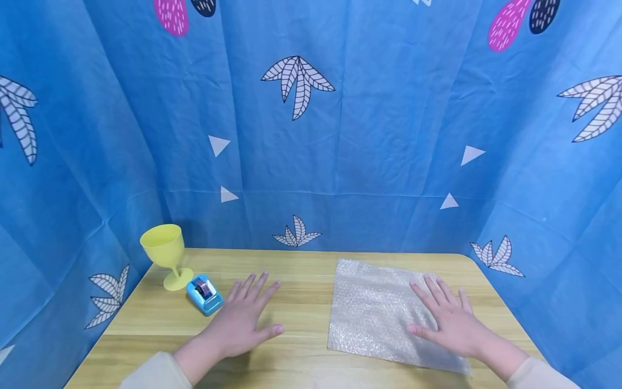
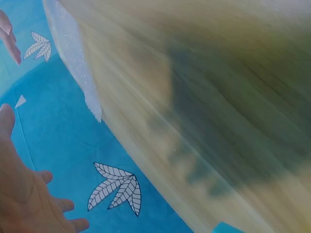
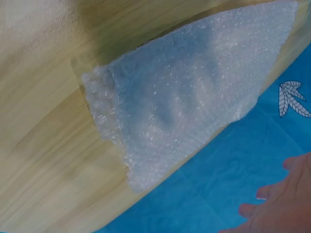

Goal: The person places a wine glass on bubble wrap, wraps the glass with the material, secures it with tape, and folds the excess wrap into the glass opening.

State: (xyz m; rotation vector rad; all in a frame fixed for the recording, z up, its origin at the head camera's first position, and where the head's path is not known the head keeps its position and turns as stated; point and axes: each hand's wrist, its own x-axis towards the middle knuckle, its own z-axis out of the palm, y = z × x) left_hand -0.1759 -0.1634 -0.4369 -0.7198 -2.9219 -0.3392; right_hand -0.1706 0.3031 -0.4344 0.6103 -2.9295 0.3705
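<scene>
A sheet of bubble wrap lies flat on the right half of the table; in the right wrist view the bubble wrap shows its bubbles and uneven edges. Over its right part hovers my right hand, fingers spread and holding nothing. My left hand is likewise spread and empty above the table's left half. Just left of its fingers sits a small blue tape dispenser with a roll in it. Behind the dispenser, near the back left corner, a yellow plastic goblet stands upright.
The light wooden table has rounded back corners. A blue patterned curtain hangs close behind it and along both sides. In the left wrist view, a hand's shadow falls on the wood.
</scene>
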